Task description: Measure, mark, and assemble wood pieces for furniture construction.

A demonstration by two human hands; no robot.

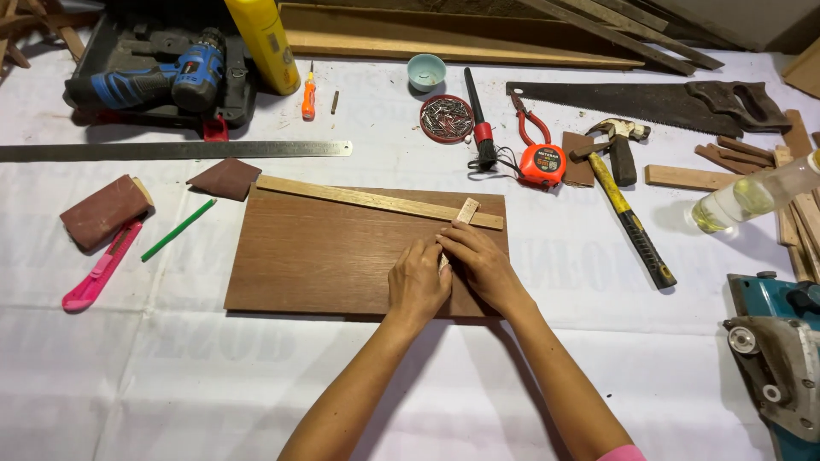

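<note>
A brown wooden board (316,256) lies flat on the white-covered table. A long pale wooden strip (359,199) runs along its far edge. A short pale strip (466,211) stands crosswise against the long one near the board's right end. My left hand (418,282) and my right hand (478,260) press together on this short strip, fingers curled over its near part. Most of the short strip is hidden under my fingers.
Left of the board lie a green pencil (178,230), pink utility knife (98,269), sanding blocks (102,209) and steel ruler (171,150). Behind: blue drill (162,77), nail dish (446,118), tape measure (542,164). Right: hammer (628,213), handsaw (649,101), clear bottle (752,196), teal power planer (777,350).
</note>
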